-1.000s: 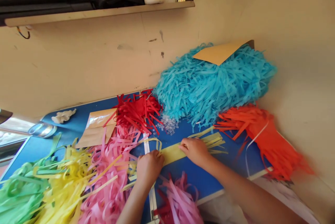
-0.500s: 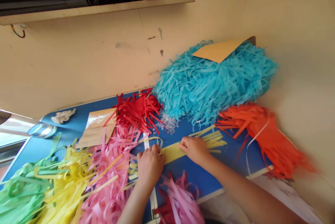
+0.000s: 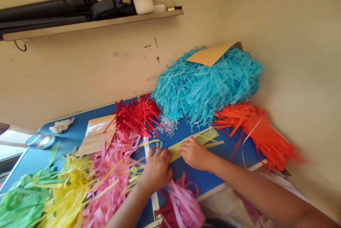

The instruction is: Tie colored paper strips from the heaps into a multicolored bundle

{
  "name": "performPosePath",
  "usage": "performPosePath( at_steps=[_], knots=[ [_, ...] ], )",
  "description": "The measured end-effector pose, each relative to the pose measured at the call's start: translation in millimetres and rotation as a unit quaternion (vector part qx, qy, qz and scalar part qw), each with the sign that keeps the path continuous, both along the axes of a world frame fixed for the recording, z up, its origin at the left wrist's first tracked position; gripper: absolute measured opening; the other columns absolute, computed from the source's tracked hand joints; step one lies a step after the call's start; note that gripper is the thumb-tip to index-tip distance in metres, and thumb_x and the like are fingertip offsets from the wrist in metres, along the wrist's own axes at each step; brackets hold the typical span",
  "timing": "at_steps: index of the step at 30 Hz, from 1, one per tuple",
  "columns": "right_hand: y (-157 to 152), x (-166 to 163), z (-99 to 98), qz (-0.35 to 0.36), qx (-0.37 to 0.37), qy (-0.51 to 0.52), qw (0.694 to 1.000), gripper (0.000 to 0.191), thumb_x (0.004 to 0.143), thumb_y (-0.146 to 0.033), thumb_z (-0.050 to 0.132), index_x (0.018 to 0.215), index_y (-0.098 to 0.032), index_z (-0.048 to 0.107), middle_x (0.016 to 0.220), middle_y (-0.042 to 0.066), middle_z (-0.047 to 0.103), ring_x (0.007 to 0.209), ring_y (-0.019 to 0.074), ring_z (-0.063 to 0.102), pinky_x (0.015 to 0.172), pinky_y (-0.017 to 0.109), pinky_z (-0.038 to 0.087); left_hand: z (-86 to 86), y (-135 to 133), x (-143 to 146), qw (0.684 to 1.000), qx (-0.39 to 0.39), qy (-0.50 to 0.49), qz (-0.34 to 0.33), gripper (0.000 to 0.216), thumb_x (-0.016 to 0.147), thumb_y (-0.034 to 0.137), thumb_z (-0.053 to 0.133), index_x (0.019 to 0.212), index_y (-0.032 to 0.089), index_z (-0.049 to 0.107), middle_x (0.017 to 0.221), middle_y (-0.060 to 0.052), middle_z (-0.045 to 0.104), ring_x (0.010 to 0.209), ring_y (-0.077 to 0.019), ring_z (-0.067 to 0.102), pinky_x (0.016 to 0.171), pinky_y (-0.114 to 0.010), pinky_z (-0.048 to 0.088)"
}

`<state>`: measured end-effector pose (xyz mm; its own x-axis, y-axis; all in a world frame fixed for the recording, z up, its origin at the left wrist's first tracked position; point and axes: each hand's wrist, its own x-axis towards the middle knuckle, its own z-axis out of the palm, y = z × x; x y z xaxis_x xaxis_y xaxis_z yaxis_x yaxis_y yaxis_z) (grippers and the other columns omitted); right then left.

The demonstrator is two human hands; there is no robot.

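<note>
head view: the left hand (image 3: 157, 170), loosely spread, touches the yellow strip (image 3: 175, 152); the right hand (image 3: 195, 154) pinches it.

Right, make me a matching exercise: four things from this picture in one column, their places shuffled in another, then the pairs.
Things
1. Pale yellow fringed sheet
2. Tan card
3. Black equipment
4. Crumpled white item

Places
A. Up on the wall shelf
B. Far left part of the blue table
C. Between the left hand and right hand
D. On top of the turquoise strip pile

Pairs: 1-C, 2-D, 3-A, 4-B
</note>
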<state>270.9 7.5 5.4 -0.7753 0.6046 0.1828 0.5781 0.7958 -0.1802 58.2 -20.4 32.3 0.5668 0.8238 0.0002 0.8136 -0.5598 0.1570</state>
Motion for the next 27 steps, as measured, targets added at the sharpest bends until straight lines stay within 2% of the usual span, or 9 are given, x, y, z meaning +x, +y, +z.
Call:
performPosePath(
  at_steps=[3,7,9,12,15,20,27],
  knots=[
    [11,2,-6.6,-0.025,-0.029,0.030,0.999,0.014,0.088,-0.017,0.054,0.079,-0.017,0.065,0.082,0.004,0.071,0.080,0.0180,0.061,0.084,0.036,0.032,-2.1,-4,3,0.999,0.019,-0.011,0.033,0.032,0.077,0.026,0.063,0.108,0.020,0.065,0.112,-0.008,0.069,0.104,-0.0288,0.060,0.108,-0.056,0.025],
    [14,2,-2.9,-0.069,-0.072,0.046,0.994,0.013,0.085,-0.014,0.056,0.078,-0.018,0.066,0.083,0.002,0.073,0.078,0.0161,0.062,0.082,0.036,0.030,-8.7,-5,2,0.996,0.063,0.000,0.069,0.020,0.083,0.013,0.055,0.097,0.019,0.068,0.101,-0.007,0.073,0.094,-0.0257,0.065,0.109,-0.056,0.024],
    [14,2,-0.4,-0.057,-0.080,0.046,0.994,0.008,0.084,-0.021,0.061,0.088,-0.019,0.067,0.090,0.004,0.073,0.084,0.0183,0.062,0.084,0.037,0.030,-13.0,-6,-2,0.995,0.082,-0.002,0.063,0.021,0.086,0.010,0.052,0.094,0.019,0.069,0.098,-0.005,0.074,0.090,-0.0241,0.066,0.108,-0.056,0.025],
    [19,6,-0.5,-0.035,-0.089,0.048,0.994,0.022,0.082,-0.030,0.070,0.102,-0.020,0.068,0.106,0.006,0.071,0.096,0.0221,0.059,0.087,0.038,0.029,-19.4,-8,-12,0.993,0.103,-0.025,0.055,0.023,0.090,0.009,0.050,0.096,0.021,0.069,0.098,-0.003,0.075,0.088,-0.0229,0.067,0.106,-0.055,0.026],
    [29,11,-3.0,-0.051,-0.130,0.051,0.989,0.006,0.088,-0.026,0.068,0.090,-0.024,0.073,0.102,0.002,0.072,0.095,0.0191,0.059,0.084,0.036,0.029,-24.7,-9,-25,0.990,0.090,-0.069,0.085,0.024,0.095,0.016,0.048,0.096,0.024,0.071,0.099,-0.002,0.075,0.090,-0.0225,0.068,0.103,-0.053,0.029],
    [39,12,-3.3,-0.099,-0.162,0.064,0.980,0.013,0.088,-0.033,0.070,0.081,-0.023,0.075,0.094,0.000,0.071,0.090,0.0166,0.058,0.078,0.032,0.031,-32.0,-4,-36,0.983,0.062,-0.100,0.144,0.027,0.097,0.032,0.048,0.088,0.025,0.073,0.096,-0.003,0.074,0.091,-0.0217,0.066,0.088,-0.041,0.041],
    [38,-3,-5.3,-0.183,-0.161,0.041,0.969,0.037,0.095,-0.042,0.060,0.069,-0.020,0.071,0.082,0.002,0.069,0.083,0.0166,0.055,0.073,0.032,0.027,-31.9,4,-25,0.973,0.034,-0.080,0.213,0.031,0.095,0.034,0.050,0.076,0.023,0.072,0.089,-0.003,0.074,0.091,-0.0219,0.064,0.085,-0.040,0.037]
  ],
)
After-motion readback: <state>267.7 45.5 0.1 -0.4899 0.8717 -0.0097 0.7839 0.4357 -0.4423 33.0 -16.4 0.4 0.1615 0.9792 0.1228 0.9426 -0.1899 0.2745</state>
